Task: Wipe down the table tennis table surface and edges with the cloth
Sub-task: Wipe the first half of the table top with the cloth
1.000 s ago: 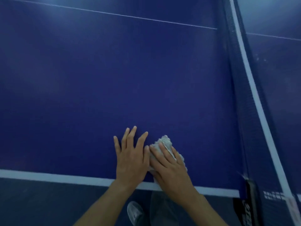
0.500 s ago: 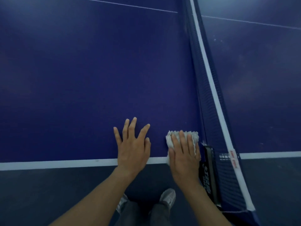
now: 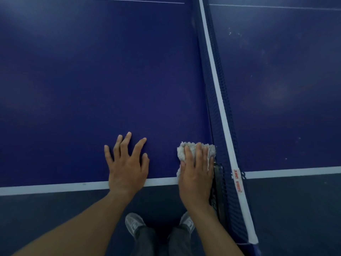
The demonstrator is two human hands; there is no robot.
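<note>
Currently | cloth [image 3: 181, 153] is being pressed onto table [image 3: 92, 80] by right hand [image 3: 196, 174], fingers straight, just beside net [image 3: 220, 108] at near edge | left hand [image 3: 127, 163] is being rested flat, fingers spread, grasping nothing

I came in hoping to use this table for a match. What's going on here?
A person is wiping the table tennis table with a pale cloth. Their right hand presses the cloth flat onto the near corner of this half, right up against the net and partly over the white edge line. The left hand lies flat on the surface, apart from the cloth, holding nothing. Pale specks show on the half beyond the net.
</note>
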